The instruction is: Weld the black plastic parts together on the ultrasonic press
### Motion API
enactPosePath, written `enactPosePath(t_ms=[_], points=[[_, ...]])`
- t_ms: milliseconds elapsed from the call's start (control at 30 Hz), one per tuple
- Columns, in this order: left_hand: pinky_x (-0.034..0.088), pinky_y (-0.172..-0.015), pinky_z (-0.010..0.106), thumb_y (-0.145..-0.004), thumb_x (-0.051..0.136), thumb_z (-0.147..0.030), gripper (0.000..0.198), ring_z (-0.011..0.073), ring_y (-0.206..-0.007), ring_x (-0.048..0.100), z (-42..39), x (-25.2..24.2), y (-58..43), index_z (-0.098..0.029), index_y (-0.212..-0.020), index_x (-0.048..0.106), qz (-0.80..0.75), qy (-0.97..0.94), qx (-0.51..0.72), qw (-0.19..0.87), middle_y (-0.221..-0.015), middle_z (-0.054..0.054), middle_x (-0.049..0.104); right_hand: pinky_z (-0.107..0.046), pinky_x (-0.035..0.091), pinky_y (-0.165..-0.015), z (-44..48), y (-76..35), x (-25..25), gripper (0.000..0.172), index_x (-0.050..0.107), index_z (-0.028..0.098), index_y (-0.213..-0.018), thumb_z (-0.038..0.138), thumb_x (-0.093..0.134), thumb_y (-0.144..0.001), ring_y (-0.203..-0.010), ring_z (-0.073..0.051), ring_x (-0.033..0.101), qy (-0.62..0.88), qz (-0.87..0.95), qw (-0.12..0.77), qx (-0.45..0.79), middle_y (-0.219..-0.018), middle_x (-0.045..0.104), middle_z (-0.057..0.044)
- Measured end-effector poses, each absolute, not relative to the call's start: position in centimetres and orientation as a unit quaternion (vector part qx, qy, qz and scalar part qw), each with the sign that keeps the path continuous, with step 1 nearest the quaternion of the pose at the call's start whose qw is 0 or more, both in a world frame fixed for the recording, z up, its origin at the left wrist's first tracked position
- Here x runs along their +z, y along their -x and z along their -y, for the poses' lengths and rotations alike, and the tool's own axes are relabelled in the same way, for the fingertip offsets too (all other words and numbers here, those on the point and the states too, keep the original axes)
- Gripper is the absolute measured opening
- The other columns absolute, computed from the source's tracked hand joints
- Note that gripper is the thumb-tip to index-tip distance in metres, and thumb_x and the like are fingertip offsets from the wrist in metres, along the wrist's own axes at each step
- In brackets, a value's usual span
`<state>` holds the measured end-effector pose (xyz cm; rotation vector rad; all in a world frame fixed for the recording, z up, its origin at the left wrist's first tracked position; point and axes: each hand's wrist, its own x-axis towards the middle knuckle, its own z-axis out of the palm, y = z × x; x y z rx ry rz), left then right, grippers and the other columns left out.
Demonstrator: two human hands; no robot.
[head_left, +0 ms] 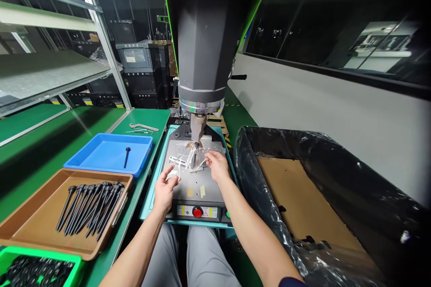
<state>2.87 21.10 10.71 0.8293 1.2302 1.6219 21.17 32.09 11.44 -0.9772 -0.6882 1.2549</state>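
Note:
A large machine head stands over a grey base plate, its metal tip just above a clear plastic-covered fixture. A black part stands under the tip, among white strips. At the fixture's right side, my right hand has its fingertips pinched together; what they hold, if anything, is too small to make out. My left hand is at the fixture's left front, thumb and fingers apart, with nothing visible held.
On the left bench, a brown tray holds several black rods. Behind it a blue tray holds one rod; wrenches lie farther back. A green bin holds black parts. At right stands a plastic-lined box. A red button faces me.

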Motion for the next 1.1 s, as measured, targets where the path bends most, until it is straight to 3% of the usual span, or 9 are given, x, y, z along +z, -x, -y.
enactPosePath(t_ms=[67,267,533,767,933,1100], points=[[0.05,-0.072,0.028,-0.069,0.075,-0.031,0.055,0.0142,-0.075,0.066,-21.1,10.3,-2.8,-0.018,-0.122,0.062,-0.506,-0.338,0.651,0.454,-0.097,0.008,0.07,-0.024,0.044,-0.052,-31.9,-21.2,11.2,0.037,0.062,0.018,-0.079,0.035,0.081,-0.052,-0.058,-0.013,0.058,0.43,0.3,0.648,0.553,-0.07,0.066,-0.002],[0.05,-0.068,0.026,-0.069,0.077,-0.03,0.056,0.0119,-0.074,0.066,-21.2,9.5,-2.4,-0.018,-0.121,0.061,-0.509,-0.319,0.66,0.452,-0.13,0.014,0.059,-0.025,0.045,-0.053,-31.1,-21.1,10.8,0.034,0.063,0.018,-0.079,0.035,0.081,-0.055,-0.06,-0.014,0.059,0.431,0.303,0.644,0.556,-0.072,0.068,-0.003],[0.05,-0.067,0.024,-0.068,0.077,-0.029,0.055,0.0121,-0.078,0.066,-21.2,9.3,-2.3,-0.022,-0.12,0.062,-0.51,-0.317,0.659,0.452,-0.133,0.012,0.057,-0.027,0.048,-0.057,-30.9,-21.3,10.6,0.036,0.065,0.017,-0.08,0.037,0.083,-0.056,-0.062,-0.014,0.061,0.425,0.312,0.639,0.559,-0.075,0.069,-0.005],[0.053,-0.072,0.029,-0.07,0.077,-0.031,0.07,0.0146,-0.08,0.069,-20.0,9.1,-1.9,-0.029,-0.135,0.049,-0.517,-0.261,0.658,0.482,-0.127,0.012,0.058,-0.026,0.048,-0.056,-29.7,-21.9,9.7,0.042,0.065,0.017,-0.08,0.05,0.081,-0.06,-0.063,-0.014,0.061,0.443,0.301,0.642,0.549,-0.077,0.069,-0.006],[0.053,-0.071,0.027,-0.073,0.075,-0.028,0.068,0.0138,-0.08,0.068,-18.1,7.1,0.6,-0.026,-0.134,0.044,-0.57,-0.195,0.666,0.44,-0.125,0.012,0.058,-0.03,0.048,-0.06,-26.6,-25.3,6.9,0.042,0.066,0.018,-0.086,0.054,0.073,-0.067,-0.069,-0.019,0.062,0.527,0.332,0.637,0.454,-0.082,0.069,-0.008],[0.047,-0.095,0.034,-0.076,0.071,-0.031,0.061,0.0197,-0.11,0.06,-15.3,2.4,3.9,-0.021,-0.131,0.045,-0.671,-0.228,0.639,0.298,-0.128,0.013,0.056,-0.042,0.049,-0.083,-21.1,-30.2,2.0,0.042,0.067,0.018,-0.097,0.055,0.061,-0.077,-0.093,-0.029,0.062,0.659,0.418,0.57,0.257,-0.099,0.067,-0.014]])
